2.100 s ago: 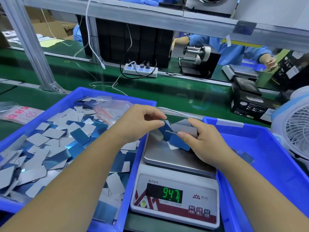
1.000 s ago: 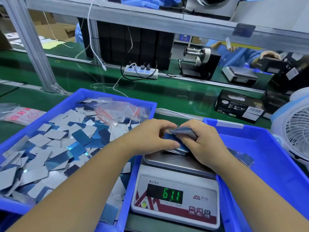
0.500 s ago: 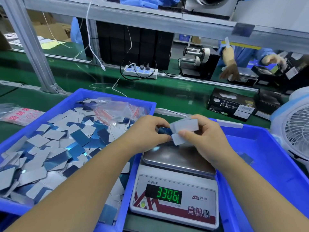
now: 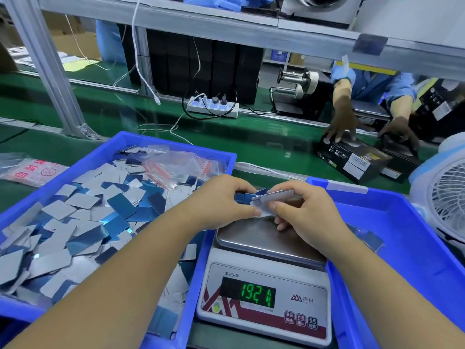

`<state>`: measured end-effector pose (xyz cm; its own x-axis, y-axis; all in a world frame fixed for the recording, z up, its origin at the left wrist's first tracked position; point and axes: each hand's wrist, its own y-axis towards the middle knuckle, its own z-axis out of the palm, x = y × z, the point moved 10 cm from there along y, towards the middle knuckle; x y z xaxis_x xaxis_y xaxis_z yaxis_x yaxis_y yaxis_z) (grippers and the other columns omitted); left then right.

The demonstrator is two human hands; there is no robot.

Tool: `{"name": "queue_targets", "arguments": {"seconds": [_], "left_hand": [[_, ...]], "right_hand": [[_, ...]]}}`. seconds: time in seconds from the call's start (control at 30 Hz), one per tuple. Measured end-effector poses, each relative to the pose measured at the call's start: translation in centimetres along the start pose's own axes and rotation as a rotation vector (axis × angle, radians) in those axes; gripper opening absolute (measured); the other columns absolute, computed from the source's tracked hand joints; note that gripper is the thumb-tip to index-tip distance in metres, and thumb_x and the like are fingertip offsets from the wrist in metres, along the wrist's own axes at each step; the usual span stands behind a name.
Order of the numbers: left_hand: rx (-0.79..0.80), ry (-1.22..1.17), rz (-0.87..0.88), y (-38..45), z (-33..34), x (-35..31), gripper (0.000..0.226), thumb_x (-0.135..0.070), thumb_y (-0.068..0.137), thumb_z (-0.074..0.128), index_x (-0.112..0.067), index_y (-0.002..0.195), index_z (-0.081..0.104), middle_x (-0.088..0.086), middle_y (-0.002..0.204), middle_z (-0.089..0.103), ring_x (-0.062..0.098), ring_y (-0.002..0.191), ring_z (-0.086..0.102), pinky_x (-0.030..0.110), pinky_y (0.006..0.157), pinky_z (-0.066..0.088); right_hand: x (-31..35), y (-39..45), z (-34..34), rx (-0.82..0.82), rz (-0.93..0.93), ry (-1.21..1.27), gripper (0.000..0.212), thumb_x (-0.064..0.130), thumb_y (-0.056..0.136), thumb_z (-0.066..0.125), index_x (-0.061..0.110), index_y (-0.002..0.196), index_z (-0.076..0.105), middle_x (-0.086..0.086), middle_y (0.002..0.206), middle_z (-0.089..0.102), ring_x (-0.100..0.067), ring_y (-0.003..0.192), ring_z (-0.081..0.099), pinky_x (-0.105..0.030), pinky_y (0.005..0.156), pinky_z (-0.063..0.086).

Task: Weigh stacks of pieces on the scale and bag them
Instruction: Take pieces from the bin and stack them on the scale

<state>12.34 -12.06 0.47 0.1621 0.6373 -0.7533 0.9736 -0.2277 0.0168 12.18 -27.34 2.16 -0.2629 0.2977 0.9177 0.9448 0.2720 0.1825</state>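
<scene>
A stack of blue and grey pieces (image 4: 264,199) sits between both hands just above the steel pan of the scale (image 4: 266,241). My left hand (image 4: 221,201) grips the stack's left end, and my right hand (image 4: 305,210) pinches its right end. The green display (image 4: 247,293) reads 192.1. A blue bin (image 4: 120,144) on the left is filled with several loose pieces (image 4: 75,222) and clear zip bags (image 4: 176,167).
A second blue bin (image 4: 402,222) lies to the right of the scale with a few pieces in it. A white fan (image 4: 445,195) stands at the far right. Across the green belt, another person's hands (image 4: 344,127) touch black boxes (image 4: 352,157). A power strip (image 4: 214,108) lies behind.
Both hands gathered the pieces off the scale pan into one stack and lifted it slightly. The display went from 94.7 through 61.1 and 330.6 to 192.1. The person opposite reached down to the black boxes.
</scene>
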Motion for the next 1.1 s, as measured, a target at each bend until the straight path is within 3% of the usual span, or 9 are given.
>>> {"name": "queue_targets", "arguments": {"seconds": [0.1,0.17,0.27,0.43,0.63,0.77,0.93,1.03,1.1], "left_hand": [[0.009,-0.041,-0.035,0.2,0.0,0.4,0.020,-0.037,0.077,0.082,-0.040,0.096,0.076,-0.016,0.093,0.073,0.008,0.085,0.066,0.035,0.084,0.057],[0.053,-0.157,-0.056,0.1,-0.1,0.7,0.016,-0.029,0.077,0.083,-0.033,0.092,0.078,-0.009,0.081,0.072,0.017,0.069,0.063,0.034,0.069,0.054],[0.183,-0.347,-0.079,-0.3,0.5,1.0,0.012,-0.014,0.082,0.079,-0.021,0.091,0.079,-0.003,0.064,0.058,0.011,0.049,0.045,0.018,0.047,0.036],[0.366,-0.521,-0.102,-1.1,1.5,1.1,0.011,-0.007,0.085,0.075,-0.005,0.097,0.074,0.005,0.067,0.062,0.011,0.045,0.036,0.017,0.043,0.027],[0.477,-0.745,-0.156,-1.8,2.2,0.8,0.041,-0.007,0.074,0.073,-0.001,0.114,0.066,0.003,0.068,0.059,0.009,0.050,0.047,0.014,0.040,0.031],[0.484,-0.977,-0.222,-2.0,2.1,0.7,0.045,-0.030,0.071,0.073,-0.007,0.108,0.065,0.003,0.083,0.056,0.011,0.054,0.037,0.017,0.043,0.025],[0.404,-0.675,-0.132,-1.4,2.9,-0.1,0.024,-0.029,0.082,0.073,-0.018,0.104,0.071,-0.003,0.065,0.052,0.008,0.047,0.032,0.016,0.043,0.027],[0.183,-0.445,-0.054,-0.7,1.2,-0.1,0.022,-0.026,0.077,0.077,-0.031,0.097,0.069,-0.003,0.075,0.062,0.010,0.054,0.048,0.022,0.052,0.040],[0.072,-0.282,0.049,-0.5,0.3,-0.9,0.023,-0.023,0.080,0.078,-0.035,0.094,0.065,-0.005,0.085,0.067,0.013,0.067,0.056,0.032,0.065,0.049]], "right_hand": [[0.7,-0.1,0.2,0.013,-0.081,-0.097,0.031,0.001,0.089,0.064,0.031,0.089,0.071,0.002,0.080,0.068,-0.017,0.057,0.065,-0.027,0.051,0.054],[1.6,-0.2,0.1,0.038,-0.190,-0.264,0.034,0.004,0.092,0.060,0.037,0.095,0.071,0.013,0.090,0.062,-0.017,0.066,0.063,-0.030,0.057,0.054],[2.9,-0.5,-0.2,0.044,-0.331,-0.381,0.037,0.007,0.087,0.057,0.035,0.104,0.074,0.014,0.093,0.061,-0.010,0.077,0.060,-0.016,0.067,0.045],[4.2,-1.3,0.3,0.055,-0.501,-0.557,0.040,0.003,0.080,0.055,0.021,0.111,0.075,0.006,0.097,0.064,-0.005,0.082,0.057,-0.008,0.072,0.039],[4.1,-1.5,1.5,0.148,-0.484,-0.697,0.042,0.016,0.089,0.044,0.020,0.123,0.067,0.006,0.110,0.063,-0.012,0.096,0.059,-0.021,0.085,0.046],[3.9,-1.4,1.6,0.152,-0.451,-0.754,0.047,0.016,0.091,0.043,0.029,0.134,0.058,0.007,0.115,0.060,-0.020,0.098,0.059,-0.039,0.081,0.052],[3.3,-1.3,2.1,0.158,-0.419,-0.751,0.057,0.018,0.085,0.037,0.031,0.138,0.054,0.011,0.115,0.056,-0.016,0.098,0.057,-0.034,0.084,0.049],[2.3,-0.7,0.7,0.148,-0.296,-0.404,0.060,0.012,0.074,0.043,0.034,0.128,0.062,0.027,0.101,0.058,-0.007,0.083,0.055,-0.017,0.077,0.041],[1.1,-0.3,-0.1,0.134,-0.170,-0.191,0.056,0.023,0.075,0.050,0.044,0.126,0.060,0.025,0.103,0.062,-0.014,0.064,0.049,-0.020,0.064,0.041]]}}
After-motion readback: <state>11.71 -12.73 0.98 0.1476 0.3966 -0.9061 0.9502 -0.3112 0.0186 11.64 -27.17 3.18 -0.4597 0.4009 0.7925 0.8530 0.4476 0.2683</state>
